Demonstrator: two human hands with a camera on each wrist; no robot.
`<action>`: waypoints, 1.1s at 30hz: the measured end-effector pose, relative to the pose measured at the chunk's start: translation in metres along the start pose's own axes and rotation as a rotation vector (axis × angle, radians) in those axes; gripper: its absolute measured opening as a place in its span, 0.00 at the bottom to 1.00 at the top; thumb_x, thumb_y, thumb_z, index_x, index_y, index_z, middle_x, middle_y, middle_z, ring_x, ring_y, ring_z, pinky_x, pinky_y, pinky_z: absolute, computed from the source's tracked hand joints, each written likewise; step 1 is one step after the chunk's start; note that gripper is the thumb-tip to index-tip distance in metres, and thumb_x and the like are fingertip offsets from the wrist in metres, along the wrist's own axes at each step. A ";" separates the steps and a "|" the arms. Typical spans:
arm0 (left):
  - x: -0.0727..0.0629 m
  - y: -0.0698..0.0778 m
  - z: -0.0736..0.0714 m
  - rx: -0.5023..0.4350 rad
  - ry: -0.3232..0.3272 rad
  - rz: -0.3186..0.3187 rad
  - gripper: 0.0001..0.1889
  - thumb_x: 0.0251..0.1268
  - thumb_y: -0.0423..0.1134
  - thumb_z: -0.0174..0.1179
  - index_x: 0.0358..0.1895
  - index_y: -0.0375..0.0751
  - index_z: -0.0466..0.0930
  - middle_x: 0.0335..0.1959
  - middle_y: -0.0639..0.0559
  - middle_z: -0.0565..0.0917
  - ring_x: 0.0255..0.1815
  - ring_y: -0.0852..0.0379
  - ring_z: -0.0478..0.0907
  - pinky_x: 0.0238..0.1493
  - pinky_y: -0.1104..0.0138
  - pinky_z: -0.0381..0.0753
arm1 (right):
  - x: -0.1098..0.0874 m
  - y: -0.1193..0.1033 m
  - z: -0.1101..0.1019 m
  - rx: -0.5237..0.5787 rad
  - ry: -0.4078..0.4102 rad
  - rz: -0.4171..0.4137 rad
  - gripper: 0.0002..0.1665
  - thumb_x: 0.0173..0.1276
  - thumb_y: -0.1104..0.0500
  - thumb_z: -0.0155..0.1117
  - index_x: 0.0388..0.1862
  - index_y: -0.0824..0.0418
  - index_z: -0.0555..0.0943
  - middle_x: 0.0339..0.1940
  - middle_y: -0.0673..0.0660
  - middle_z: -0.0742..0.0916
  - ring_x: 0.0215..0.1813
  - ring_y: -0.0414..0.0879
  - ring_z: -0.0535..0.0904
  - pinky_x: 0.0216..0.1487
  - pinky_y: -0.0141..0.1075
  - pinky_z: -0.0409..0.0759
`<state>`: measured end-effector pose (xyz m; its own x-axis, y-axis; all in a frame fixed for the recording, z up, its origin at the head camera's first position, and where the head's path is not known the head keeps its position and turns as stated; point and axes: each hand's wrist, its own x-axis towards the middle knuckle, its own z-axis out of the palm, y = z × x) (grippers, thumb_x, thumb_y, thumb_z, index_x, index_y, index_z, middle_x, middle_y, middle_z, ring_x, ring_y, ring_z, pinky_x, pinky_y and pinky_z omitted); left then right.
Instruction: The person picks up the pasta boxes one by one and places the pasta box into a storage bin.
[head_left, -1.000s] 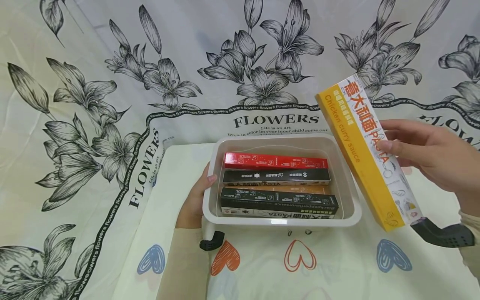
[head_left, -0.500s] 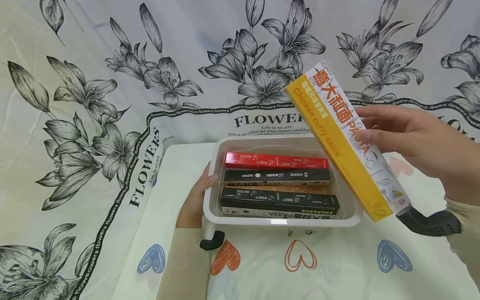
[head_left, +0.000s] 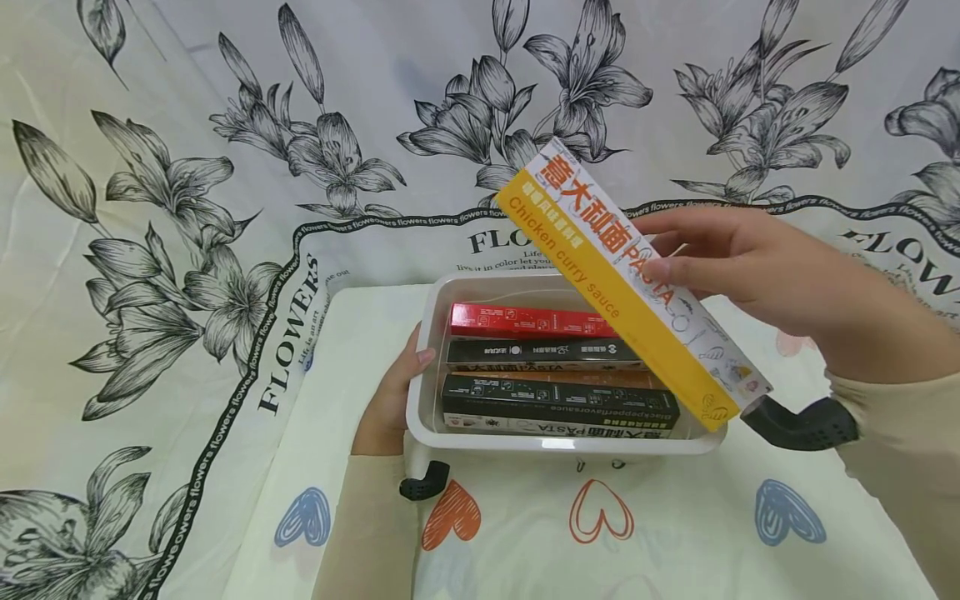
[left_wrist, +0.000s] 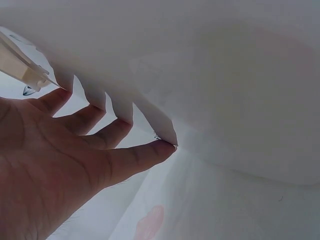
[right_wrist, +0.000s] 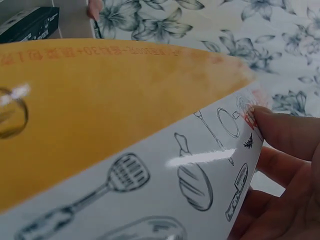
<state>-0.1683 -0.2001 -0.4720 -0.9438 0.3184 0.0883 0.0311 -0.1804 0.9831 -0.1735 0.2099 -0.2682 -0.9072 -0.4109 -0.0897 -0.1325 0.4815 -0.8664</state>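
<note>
My right hand holds a long yellow-and-white pasta box tilted over the right part of a white plastic bin. The thumb lies on the printed white face in the right wrist view, with the other fingers behind. My left hand holds the bin's left side, thumb at the rim, while its fingers touch the outer wall in the left wrist view. Inside the bin lie a red box, a black box, a black pepper flavour pasta box and part of an orange-brown one.
The bin stands on a pale cloth printed with hearts. Behind and to the left hangs or lies a flower-printed fabric. Black wrist-camera mounts show by both wrists.
My right hand has carried the yellow pasta box leftward, from beside the bin to above its right part, and the box leans further over. My left hand and the bin have hardly moved.
</note>
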 end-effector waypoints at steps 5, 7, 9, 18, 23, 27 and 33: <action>0.002 0.002 0.001 -0.047 0.036 -0.035 0.47 0.66 0.45 0.48 0.90 0.48 0.44 0.81 0.32 0.56 0.75 0.30 0.56 0.70 0.26 0.55 | 0.015 -0.006 0.013 -0.018 -0.083 -0.003 0.33 0.82 0.52 0.69 0.83 0.50 0.75 0.61 0.58 0.86 0.50 0.60 0.85 0.45 0.48 0.90; 0.003 0.002 0.001 -0.069 0.037 -0.051 0.48 0.65 0.45 0.48 0.90 0.47 0.43 0.81 0.30 0.55 0.75 0.30 0.55 0.71 0.29 0.52 | 0.022 -0.007 0.017 -0.028 -0.120 -0.016 0.33 0.83 0.53 0.68 0.83 0.53 0.74 0.61 0.60 0.85 0.49 0.59 0.86 0.45 0.48 0.90; 0.004 0.003 0.001 -0.066 0.040 -0.070 0.49 0.65 0.46 0.49 0.91 0.48 0.42 0.82 0.31 0.54 0.75 0.30 0.55 0.71 0.29 0.52 | 0.029 -0.006 0.022 -0.029 -0.154 -0.014 0.33 0.82 0.54 0.68 0.83 0.54 0.74 0.60 0.60 0.85 0.48 0.58 0.86 0.45 0.47 0.90; 0.005 0.006 0.001 -0.015 0.066 -0.124 0.51 0.64 0.48 0.50 0.91 0.51 0.39 0.84 0.31 0.49 0.78 0.27 0.51 0.71 0.25 0.48 | 0.055 0.000 0.039 -0.058 -0.304 -0.014 0.33 0.82 0.53 0.67 0.82 0.55 0.75 0.59 0.56 0.88 0.50 0.55 0.86 0.49 0.46 0.87; 0.005 0.007 0.002 -0.041 0.077 -0.141 0.51 0.63 0.46 0.51 0.91 0.50 0.39 0.83 0.31 0.52 0.77 0.31 0.54 0.73 0.31 0.52 | 0.069 0.005 0.049 -0.091 -0.358 0.014 0.32 0.82 0.50 0.68 0.81 0.50 0.77 0.58 0.56 0.88 0.48 0.55 0.86 0.48 0.48 0.87; 0.004 0.006 0.003 -0.050 0.054 -0.136 0.51 0.64 0.47 0.50 0.91 0.52 0.39 0.84 0.33 0.51 0.79 0.31 0.54 0.74 0.29 0.52 | 0.078 0.013 0.057 -0.117 -0.392 0.021 0.31 0.82 0.51 0.69 0.81 0.52 0.78 0.56 0.57 0.88 0.47 0.54 0.87 0.46 0.46 0.88; 0.005 0.005 0.003 -0.021 0.051 -0.114 0.50 0.65 0.49 0.51 0.91 0.55 0.40 0.84 0.33 0.51 0.80 0.28 0.52 0.71 0.23 0.49 | 0.088 0.022 0.065 -0.124 -0.442 0.029 0.29 0.82 0.52 0.69 0.79 0.51 0.80 0.56 0.57 0.89 0.46 0.54 0.88 0.46 0.46 0.88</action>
<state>-0.1717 -0.1965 -0.4657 -0.9563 0.2906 -0.0329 -0.0840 -0.1654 0.9826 -0.2307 0.1337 -0.3274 -0.6579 -0.6733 -0.3374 -0.1804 0.5758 -0.7974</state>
